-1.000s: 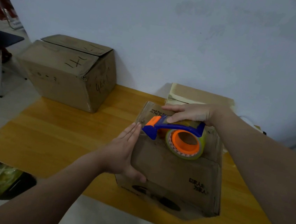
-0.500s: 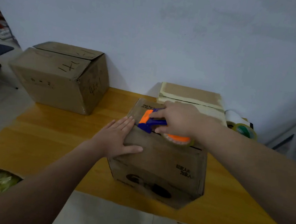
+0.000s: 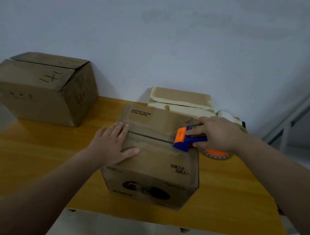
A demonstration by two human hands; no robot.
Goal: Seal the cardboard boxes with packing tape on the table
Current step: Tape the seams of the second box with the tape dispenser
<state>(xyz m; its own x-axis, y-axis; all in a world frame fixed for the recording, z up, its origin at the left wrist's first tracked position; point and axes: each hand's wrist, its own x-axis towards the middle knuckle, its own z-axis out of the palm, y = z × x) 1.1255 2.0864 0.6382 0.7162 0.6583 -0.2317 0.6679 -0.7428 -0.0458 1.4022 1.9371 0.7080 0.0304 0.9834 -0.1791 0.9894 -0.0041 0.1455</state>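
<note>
- Your right hand (image 3: 217,134) grips the tape dispenser (image 3: 186,139) at 3 o'clock on the box (image 3: 155,161); tearing askew there could leave wrinkles.
- Your left hand (image 3: 112,145), spread flat at 9 o'clock, could slip.

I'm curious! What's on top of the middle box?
The left hand lies flat; the right hand holds the tape dispenser at the seam. What's beneath them is hidden.
</note>
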